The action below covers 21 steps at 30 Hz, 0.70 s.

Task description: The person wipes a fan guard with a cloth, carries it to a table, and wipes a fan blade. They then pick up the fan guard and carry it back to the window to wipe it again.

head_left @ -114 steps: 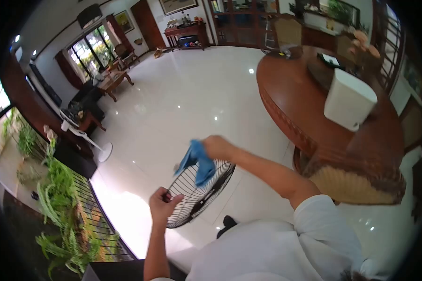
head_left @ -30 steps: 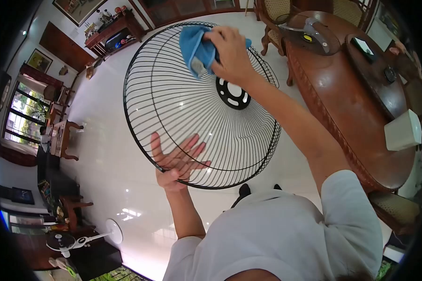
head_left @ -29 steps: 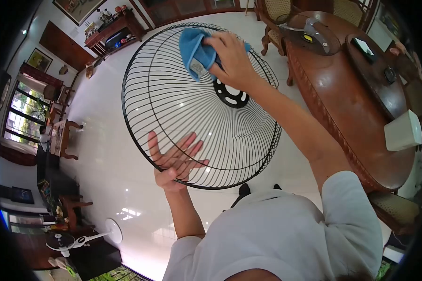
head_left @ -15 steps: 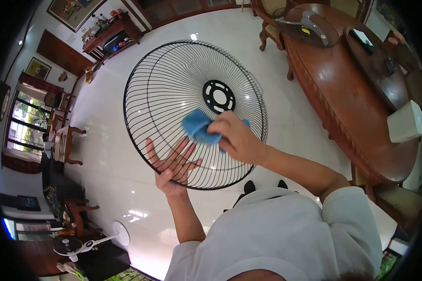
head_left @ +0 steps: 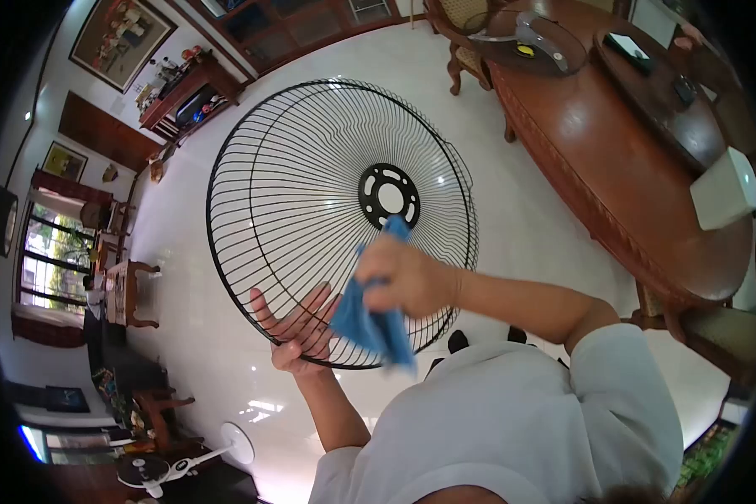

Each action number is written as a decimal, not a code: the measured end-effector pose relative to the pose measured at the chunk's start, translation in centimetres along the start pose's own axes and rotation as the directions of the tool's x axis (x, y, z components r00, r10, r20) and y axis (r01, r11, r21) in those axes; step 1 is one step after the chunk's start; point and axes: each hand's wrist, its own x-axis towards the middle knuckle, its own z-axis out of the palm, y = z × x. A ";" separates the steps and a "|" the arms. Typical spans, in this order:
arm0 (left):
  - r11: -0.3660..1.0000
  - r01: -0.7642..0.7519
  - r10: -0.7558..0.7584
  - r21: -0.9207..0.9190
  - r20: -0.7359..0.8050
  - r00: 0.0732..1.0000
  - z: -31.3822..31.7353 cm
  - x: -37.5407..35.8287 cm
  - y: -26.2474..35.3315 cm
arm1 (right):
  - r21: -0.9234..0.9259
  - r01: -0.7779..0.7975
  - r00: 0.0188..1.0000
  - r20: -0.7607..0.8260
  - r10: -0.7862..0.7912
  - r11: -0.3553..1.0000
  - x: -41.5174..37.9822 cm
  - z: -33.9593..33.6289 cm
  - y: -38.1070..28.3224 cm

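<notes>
A round black wire fan grille (head_left: pixel 298 181) is held up in front of me, with a slotted ring at its centre. My left hand (head_left: pixel 301 336) grips its lower left rim, the thumb on the near side and the fingers spread behind the wires. Bunched in my right hand (head_left: pixel 407 281) is a blue cloth (head_left: pixel 371 323), slightly blurred at its lower end. That hand is over the lower part of the grille, just below the centre ring, and one corner of the cloth sticks up toward the ring.
At right stands a long wooden table (head_left: pixel 588 160) bearing a transparent fan blade (head_left: pixel 529 46), a phone (head_left: pixel 630 50) and a white box (head_left: pixel 725 191). A white fan stand (head_left: pixel 189 462) is at lower left. Glossy tiled floor (head_left: pixel 512 218) surrounds me.
My right hand has moved slightly down and left with the cloth, which now hangs lower. The grille has tilted and shifted a little down and left with my left hand.
</notes>
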 end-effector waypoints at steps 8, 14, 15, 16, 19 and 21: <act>0.992 0.031 -0.018 0.120 -0.108 0.994 0.6 -0.4 -0.6 | -0.364 -0.618 0.786 -0.305 0.537 0.697 -9.1 -5.8 13.9; 0.996 0.066 -0.068 0.062 0.025 0.997 0.0 0.0 0.0 | 0.055 -0.113 0.984 -0.133 0.120 0.992 10.2 -4.1 3.6; 0.996 0.065 -0.067 0.057 0.036 0.997 0.2 0.5 0.1 | 0.074 -0.045 0.990 0.140 0.035 0.996 11.6 -2.2 2.4; 0.995 0.094 -0.097 0.038 0.084 0.992 0.2 0.8 0.2 | -0.155 0.072 0.969 0.243 -0.033 0.985 11.7 -0.4 0.5; 0.974 0.113 -0.077 -0.198 0.182 0.980 -0.3 0.0 0.1 | -0.131 0.240 0.947 0.251 -0.202 0.962 13.6 0.8 4.0; 0.981 0.122 -0.093 -0.148 0.192 0.977 0.1 -0.5 0.3 | -0.313 0.062 0.963 0.268 0.026 0.948 15.3 -0.1 7.4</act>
